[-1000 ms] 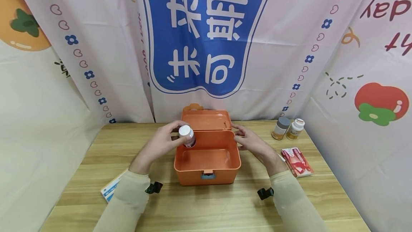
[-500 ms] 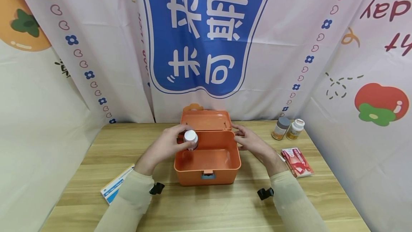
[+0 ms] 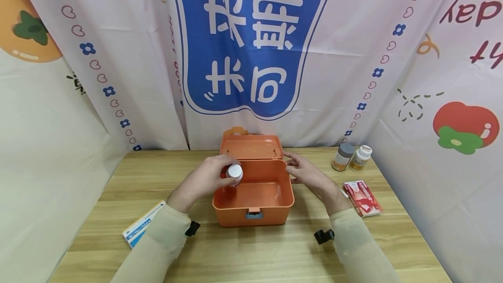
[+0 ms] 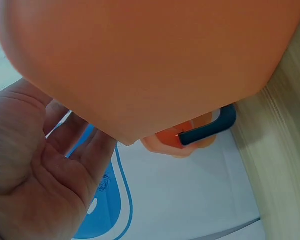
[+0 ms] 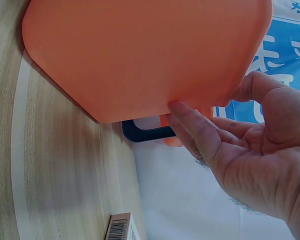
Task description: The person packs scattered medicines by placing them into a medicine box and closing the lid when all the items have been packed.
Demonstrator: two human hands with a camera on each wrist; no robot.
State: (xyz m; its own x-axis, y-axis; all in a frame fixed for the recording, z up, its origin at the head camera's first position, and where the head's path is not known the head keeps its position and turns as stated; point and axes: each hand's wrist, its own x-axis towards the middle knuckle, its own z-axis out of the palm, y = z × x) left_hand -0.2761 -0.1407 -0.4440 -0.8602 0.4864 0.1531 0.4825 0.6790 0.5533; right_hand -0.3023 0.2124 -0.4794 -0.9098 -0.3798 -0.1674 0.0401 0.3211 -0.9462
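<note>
My left hand holds a small bottle with a white cap inside the back left part of an orange storage box. In the left wrist view the box's side wall hides the bottle, and part of my left hand shows beside it. The box's lid is tipped back. At the back right corner my right hand grips the box. The right wrist view shows a fingertip of the right hand against the outer wall, with the thumb up at the rim.
A grey-lidded bottle and a white-capped bottle stand at the table's back right. Before them lies a red-and-white carton. A blue-and-white carton lies partly under the left forearm. A dark handle sits behind the box.
My left hand has moved rightward and down with the bottle, bringing it lower into the box. More of the blue-and-white carton shows. The right hand and box have stayed put.
</note>
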